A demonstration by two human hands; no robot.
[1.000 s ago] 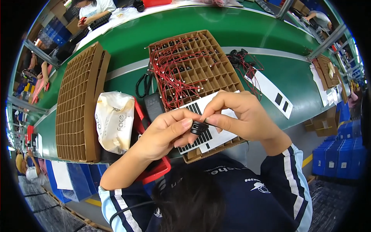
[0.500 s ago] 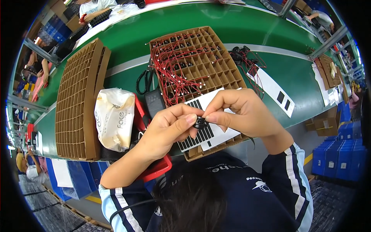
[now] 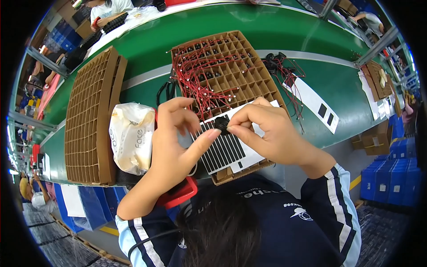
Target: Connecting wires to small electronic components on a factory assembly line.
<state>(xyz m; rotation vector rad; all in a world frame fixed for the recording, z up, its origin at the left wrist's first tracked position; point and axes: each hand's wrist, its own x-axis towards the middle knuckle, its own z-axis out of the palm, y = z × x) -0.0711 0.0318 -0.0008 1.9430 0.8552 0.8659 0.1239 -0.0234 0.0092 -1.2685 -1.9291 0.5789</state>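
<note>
My right hand pinches a small black round part between thumb and forefinger. My left hand is open, its fingers spread and slightly blurred, with the thumb tip at the near side of the part. Under both hands lies a white sheet with black strips, resting over the near end of a cardboard divider tray. Many cells of that tray hold black parts, and red wires with white connectors tangle across its left side.
Empty cardboard dividers stand at the left, beside a white plastic bag and a red holder. To the right are loose black parts with wires and a white strip sheet. Other people work beyond the green bench.
My left fingers have come off the black part and spread apart, the hand turning upward. The part, in my right pinch, has moved slightly away and left over the striped sheet.
</note>
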